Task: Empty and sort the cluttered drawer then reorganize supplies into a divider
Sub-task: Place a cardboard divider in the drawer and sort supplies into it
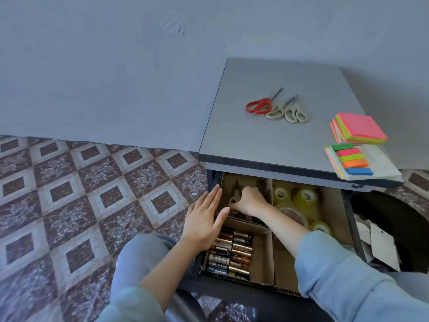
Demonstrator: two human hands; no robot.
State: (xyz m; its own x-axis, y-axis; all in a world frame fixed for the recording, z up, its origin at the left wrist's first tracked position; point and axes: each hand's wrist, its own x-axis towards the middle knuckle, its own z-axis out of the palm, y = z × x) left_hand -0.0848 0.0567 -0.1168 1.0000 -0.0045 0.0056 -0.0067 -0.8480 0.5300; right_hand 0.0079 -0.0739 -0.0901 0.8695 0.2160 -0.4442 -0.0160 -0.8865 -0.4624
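Three scissors (pixel 277 105) on grey cabinet top (pixel 255 140) (tiled floor (pixel 92 194)).

The fingers (pixel 239 205) of the right hand (pixel 250 201) are down in the far left cell of the cardboard divider (pixel 270 242), curled on beige-handled scissors (pixel 234 199). Just beyond them the counter (pixel 267 140) overhangs the drawer (pixel 348 219), blocking entry from above. To their right a cardboard wall stands, with tape rolls (pixel 304 197) crowding the cell behind it. Nearer the person, batteries (pixel 232 254) pack the next cell. To their left the left hand (pixel 204 219) lies flat along the rim. The near right cell shows bare floor.
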